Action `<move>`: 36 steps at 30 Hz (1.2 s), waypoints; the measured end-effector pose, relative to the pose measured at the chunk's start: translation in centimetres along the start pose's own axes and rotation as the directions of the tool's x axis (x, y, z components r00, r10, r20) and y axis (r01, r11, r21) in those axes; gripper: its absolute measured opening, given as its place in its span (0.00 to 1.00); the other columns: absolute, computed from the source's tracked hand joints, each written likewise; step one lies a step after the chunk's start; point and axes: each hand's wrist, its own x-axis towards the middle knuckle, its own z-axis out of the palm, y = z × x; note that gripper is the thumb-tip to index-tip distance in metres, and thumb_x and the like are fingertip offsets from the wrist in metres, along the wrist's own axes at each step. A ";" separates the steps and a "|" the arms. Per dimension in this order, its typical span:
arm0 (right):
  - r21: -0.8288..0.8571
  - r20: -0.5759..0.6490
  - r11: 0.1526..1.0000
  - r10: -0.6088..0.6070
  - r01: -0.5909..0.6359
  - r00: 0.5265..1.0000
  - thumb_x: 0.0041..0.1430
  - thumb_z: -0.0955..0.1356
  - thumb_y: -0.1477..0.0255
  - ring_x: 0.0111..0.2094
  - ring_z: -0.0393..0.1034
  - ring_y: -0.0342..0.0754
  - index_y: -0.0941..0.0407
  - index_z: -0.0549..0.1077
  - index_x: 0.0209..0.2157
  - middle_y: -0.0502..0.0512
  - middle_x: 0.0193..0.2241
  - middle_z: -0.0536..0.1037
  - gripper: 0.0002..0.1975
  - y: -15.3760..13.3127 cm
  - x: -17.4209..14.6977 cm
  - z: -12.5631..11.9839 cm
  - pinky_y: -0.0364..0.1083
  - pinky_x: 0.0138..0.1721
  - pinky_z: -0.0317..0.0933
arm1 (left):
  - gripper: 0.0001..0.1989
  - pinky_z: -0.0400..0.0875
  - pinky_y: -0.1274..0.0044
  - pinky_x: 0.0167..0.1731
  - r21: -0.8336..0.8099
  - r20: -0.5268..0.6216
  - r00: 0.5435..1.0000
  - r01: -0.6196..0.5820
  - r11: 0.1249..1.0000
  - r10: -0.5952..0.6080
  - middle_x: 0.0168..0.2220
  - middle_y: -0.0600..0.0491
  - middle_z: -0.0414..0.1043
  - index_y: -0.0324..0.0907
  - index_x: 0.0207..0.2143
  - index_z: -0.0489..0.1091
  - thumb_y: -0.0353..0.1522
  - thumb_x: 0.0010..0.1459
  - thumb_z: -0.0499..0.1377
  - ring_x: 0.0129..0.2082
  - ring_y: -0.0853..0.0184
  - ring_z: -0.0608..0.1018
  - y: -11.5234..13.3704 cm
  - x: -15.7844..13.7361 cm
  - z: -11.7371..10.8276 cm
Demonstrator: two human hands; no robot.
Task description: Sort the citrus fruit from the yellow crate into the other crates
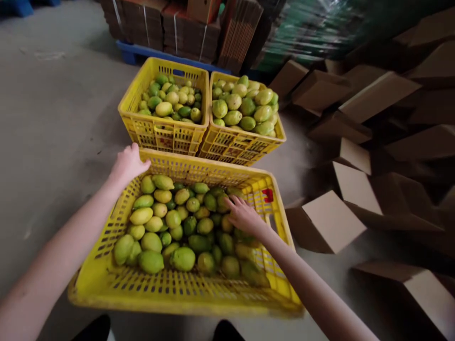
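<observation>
A yellow plastic crate (177, 303) with slotted walls stands in front of me, partly filled with green and yellow lemons (173, 219). My left hand (128, 165) is at its far left corner, thumb and fingers closed around the rim. Inside the crate, on the right side, my right hand (245, 215) rests over the lemons. Its fingers are spread and touch a greenish fruit, with none visibly gripped. Some fruit under that palm is hidden.
Beyond stand two more yellow crates of lemons, the left crate (159, 125) and the fuller right crate (241, 135). Open cardboard boxes (334, 220) crowd the right side. Bundled flat cardboard (188, 31) lies on a blue pallet (130, 52) at the back. Grey floor (64, 113) shows left.
</observation>
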 end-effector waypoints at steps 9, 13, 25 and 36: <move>-0.045 0.119 0.980 0.196 -0.192 0.973 0.63 0.67 0.72 0.53 0.75 0.63 0.60 0.66 0.64 0.77 0.56 0.72 0.27 -3.7 3.4 1.0 0.53 0.51 0.66 | 0.30 0.72 0.64 0.51 0.016 -0.023 1.000 -0.011 1.000 0.012 0.52 0.32 0.74 0.30 0.56 0.65 0.44 0.59 0.55 0.52 0.44 0.78 -0.4 0.0 -0.4; -0.022 0.176 0.990 0.142 -0.140 0.974 0.60 0.71 0.66 0.51 0.76 0.65 0.61 0.68 0.62 0.75 0.51 0.76 0.30 -4.2 2.0 0.5 0.53 0.48 0.67 | 0.31 0.68 0.64 0.55 -0.052 0.003 1.000 -0.029 0.998 0.029 0.55 0.34 0.72 0.33 0.58 0.64 0.47 0.62 0.53 0.56 0.46 0.75 -0.5 -0.2 -0.8; 0.052 0.070 0.995 -0.084 0.080 0.994 0.61 0.69 0.71 0.52 0.73 0.60 0.49 0.70 0.62 0.65 0.51 0.75 0.26 -5.9 -1.5 0.5 0.50 0.50 0.62 | 0.17 0.67 0.67 0.51 -0.156 0.149 0.619 -0.755 0.637 0.771 0.48 0.46 0.76 0.39 0.49 0.73 0.31 0.61 0.51 0.48 0.59 0.76 3.7 -6.7 -2.0; 0.090 0.040 0.996 -0.003 0.000 0.999 0.58 0.70 0.73 0.60 0.67 0.65 0.56 0.64 0.64 0.69 0.60 0.71 0.32 -5.6 -0.1 2.1 0.55 0.52 0.65 | 0.04 0.69 0.70 0.40 -0.217 0.794 0.301 -0.672 0.708 0.528 0.30 0.50 0.77 0.42 0.26 0.75 0.25 0.46 0.63 0.38 0.58 0.77 7.7 -14.9 6.9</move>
